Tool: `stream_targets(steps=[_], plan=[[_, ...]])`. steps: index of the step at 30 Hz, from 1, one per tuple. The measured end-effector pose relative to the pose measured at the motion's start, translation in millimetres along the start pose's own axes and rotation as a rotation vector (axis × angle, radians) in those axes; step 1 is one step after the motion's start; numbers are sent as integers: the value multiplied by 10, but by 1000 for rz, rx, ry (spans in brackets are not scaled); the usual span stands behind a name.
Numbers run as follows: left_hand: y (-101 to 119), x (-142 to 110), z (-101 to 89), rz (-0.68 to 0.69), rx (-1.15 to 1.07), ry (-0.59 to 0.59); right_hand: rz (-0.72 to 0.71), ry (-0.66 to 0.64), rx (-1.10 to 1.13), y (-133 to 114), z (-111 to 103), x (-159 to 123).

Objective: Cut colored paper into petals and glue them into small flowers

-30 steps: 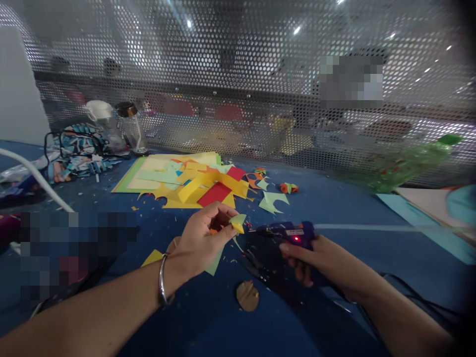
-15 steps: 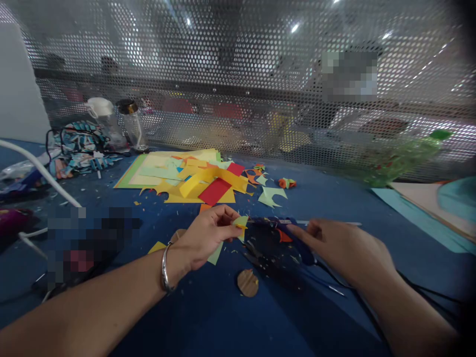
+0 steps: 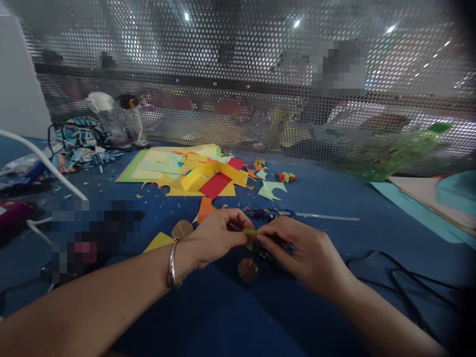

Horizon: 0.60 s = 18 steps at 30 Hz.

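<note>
My left hand, with a silver bangle at the wrist, pinches a small folded piece of yellow-green paper between thumb and fingers. From the other side, the fingertips of my right hand are closed on the same paper. Just behind the hands a dark blue glue gun lies on the table, a clear glue stick poking out to its right. A round cardboard disc lies in front of the fingers, and another cardboard disc is beside my left wrist. Dark tools under my right hand are mostly hidden.
Cut coloured paper is heaped behind the hands. A small orange-green paper flower sits nearby. Two bottles stand at back left. A green plastic bottle leans at right by blue paper sheets. Black cables trail at right.
My right hand has let go of the glue gun, leaving it on the table, and has moved left to the paper piece. My left hand still holds that piece.
</note>
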State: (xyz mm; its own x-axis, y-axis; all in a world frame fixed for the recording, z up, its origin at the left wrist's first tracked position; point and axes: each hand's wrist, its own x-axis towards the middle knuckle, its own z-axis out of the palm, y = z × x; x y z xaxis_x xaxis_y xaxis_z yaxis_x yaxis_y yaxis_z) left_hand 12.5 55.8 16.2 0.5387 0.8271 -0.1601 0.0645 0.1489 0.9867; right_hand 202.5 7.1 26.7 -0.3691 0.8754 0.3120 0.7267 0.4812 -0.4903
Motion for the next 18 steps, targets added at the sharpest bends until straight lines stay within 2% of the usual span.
stream_targets(steps=[3,8,13,18], plan=[[15,-17,-4,-17,-83,4,-9,8,2,-11,9,-12],[21,-21,-11,-33,-191,-54,17,43,-2,8,46,-39],[-47,6,-17,87,-39,-9,6,76,14,29,69,-63],[-95,8,-36,176,69,-19,1,70,9,20,83,-92]])
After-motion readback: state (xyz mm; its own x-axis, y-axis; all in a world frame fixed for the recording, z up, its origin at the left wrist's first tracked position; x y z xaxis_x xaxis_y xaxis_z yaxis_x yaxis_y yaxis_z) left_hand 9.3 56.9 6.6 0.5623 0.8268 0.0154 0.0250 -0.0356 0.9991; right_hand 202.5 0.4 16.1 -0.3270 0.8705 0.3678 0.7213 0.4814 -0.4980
